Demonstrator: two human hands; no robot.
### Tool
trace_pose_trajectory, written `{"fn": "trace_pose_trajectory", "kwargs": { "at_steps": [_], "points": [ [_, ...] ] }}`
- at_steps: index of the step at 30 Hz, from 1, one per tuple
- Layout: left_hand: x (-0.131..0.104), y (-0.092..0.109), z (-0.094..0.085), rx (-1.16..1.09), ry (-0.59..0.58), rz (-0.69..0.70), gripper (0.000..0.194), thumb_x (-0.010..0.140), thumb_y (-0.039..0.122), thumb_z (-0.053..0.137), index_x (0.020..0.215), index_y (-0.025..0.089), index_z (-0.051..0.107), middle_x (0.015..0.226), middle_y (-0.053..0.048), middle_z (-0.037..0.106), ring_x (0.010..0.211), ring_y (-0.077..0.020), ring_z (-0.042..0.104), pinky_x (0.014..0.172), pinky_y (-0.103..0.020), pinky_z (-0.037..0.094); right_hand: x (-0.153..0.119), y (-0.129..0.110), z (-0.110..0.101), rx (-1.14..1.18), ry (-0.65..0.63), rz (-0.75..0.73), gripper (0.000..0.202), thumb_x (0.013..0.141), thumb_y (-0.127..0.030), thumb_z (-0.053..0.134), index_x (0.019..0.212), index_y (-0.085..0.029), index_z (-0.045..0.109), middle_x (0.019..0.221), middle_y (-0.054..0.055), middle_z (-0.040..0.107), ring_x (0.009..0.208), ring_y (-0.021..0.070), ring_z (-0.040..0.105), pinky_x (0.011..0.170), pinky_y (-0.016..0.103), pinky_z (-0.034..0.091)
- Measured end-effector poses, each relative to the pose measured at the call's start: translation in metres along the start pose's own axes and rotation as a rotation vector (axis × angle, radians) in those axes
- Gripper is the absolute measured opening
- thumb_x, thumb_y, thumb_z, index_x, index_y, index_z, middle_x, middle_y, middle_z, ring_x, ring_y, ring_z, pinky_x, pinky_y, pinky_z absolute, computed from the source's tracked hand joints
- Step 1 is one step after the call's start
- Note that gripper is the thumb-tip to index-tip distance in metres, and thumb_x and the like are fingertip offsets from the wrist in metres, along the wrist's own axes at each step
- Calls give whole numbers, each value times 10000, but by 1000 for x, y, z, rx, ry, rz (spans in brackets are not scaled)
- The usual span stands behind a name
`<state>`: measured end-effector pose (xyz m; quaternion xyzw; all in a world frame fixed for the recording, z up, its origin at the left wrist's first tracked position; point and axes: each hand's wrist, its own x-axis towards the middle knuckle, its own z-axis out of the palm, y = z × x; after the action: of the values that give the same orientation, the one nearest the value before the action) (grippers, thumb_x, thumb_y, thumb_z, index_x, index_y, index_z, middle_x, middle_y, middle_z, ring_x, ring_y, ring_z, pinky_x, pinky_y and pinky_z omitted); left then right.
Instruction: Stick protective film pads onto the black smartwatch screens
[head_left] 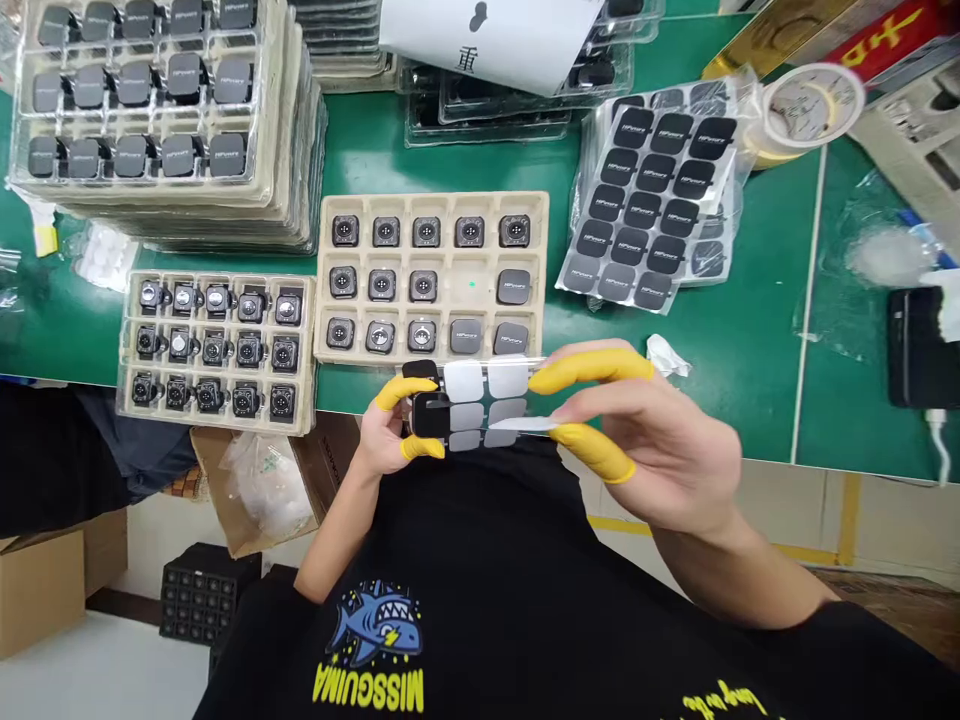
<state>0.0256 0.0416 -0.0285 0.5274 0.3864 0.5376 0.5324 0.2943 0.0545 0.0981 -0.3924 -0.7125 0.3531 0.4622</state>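
Note:
Both hands hold a glossy sheet of square stickers (466,416) in front of my chest. Its squares look dark at the left end, white and grey toward the right. Yellow covers sit on the thumb and fingertip of my left hand (386,425), which pinches the dark end; whether a watch is also in this grip, I cannot tell. With yellow-covered fingers, my right hand (660,440) grips the other end, where a thin white edge sticks out by the fingertips. Just beyond lies a beige tray (470,262) of square watch bodies, a few bearing grey square stickers; one compartment holds none.
A second watch tray (217,372) lies at left, before a tall stack of filled trays (146,90). Black sticker sheets (637,205) and a tape roll (814,105) are at right. A black device (926,345) with a white cable lies far right. An open carton (255,490) stands below left.

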Motion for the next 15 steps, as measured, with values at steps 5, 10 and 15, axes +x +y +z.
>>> {"fn": "trace_pose_trajectory", "kwargs": {
  "at_steps": [5, 10, 15],
  "points": [
    [4, -3, 10, 1, -67, 62, 816, 588, 650, 1083, 1264, 263, 838, 1150, -62, 825, 972, -228, 798, 895, -325, 631, 9, -16, 13, 71, -137, 201, 112, 1065, -182, 724, 1074, -293, 714, 1116, 43, 791, 1053, 234, 737, 925, 380, 599],
    [0, -4, 10, 15, -98, 98, 843, 608, 649, 1072, 1326, 282, 826, 1184, -78, 851, 1070, -272, 817, 995, -379, 639, 18, -13, 29, 34, -211, 223, 145, 1046, -133, 706, 1017, -273, 680, 1041, 26, 776, 946, 197, 709, 866, 329, 581],
    [1, -2, 6, 49, -117, 152, 829, 669, 670, 1034, 1370, 285, 816, 1166, -82, 865, 1029, -267, 818, 952, -380, 636, 22, -8, 32, 68, -237, 234, 153, 1032, -123, 701, 984, -267, 682, 1011, 20, 769, 891, 183, 701, 788, 303, 569]
  ]
}}
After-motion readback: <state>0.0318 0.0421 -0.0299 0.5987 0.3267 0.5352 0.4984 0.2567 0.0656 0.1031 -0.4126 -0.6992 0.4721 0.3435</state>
